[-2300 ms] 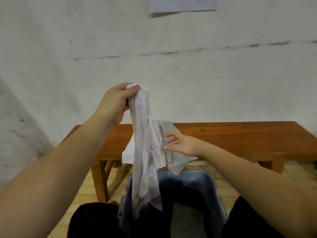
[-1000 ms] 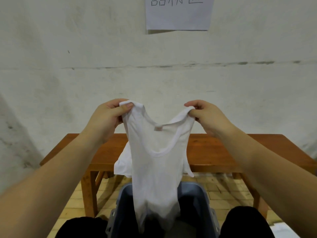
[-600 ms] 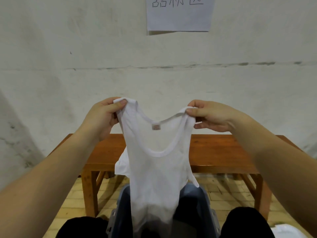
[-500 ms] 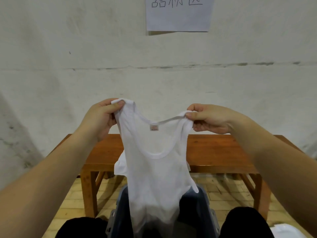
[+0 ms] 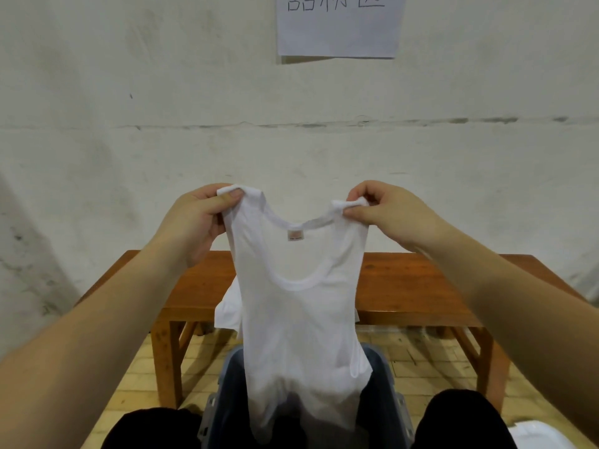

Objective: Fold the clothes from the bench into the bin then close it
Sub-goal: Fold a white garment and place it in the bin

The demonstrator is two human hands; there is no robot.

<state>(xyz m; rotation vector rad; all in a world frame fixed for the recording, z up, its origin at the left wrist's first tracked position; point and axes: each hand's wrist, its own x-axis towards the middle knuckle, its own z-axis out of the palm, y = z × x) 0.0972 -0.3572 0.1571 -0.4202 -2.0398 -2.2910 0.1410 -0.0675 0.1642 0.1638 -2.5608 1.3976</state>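
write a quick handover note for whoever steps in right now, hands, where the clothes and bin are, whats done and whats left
Left hand: pinches one shoulder strap of the white tank top.
Right hand: pinches the other strap.
The tank top hangs spread open between the hands, its hem dangling over the open grey bin in front of the knees.
Another white garment lies on the wooden bench, partly hidden behind the top.
A white object, maybe the lid, shows at the lower right.
Done: top picked up and spread.
Left: fold it, put it in the bin, fold the other garment, close the bin.
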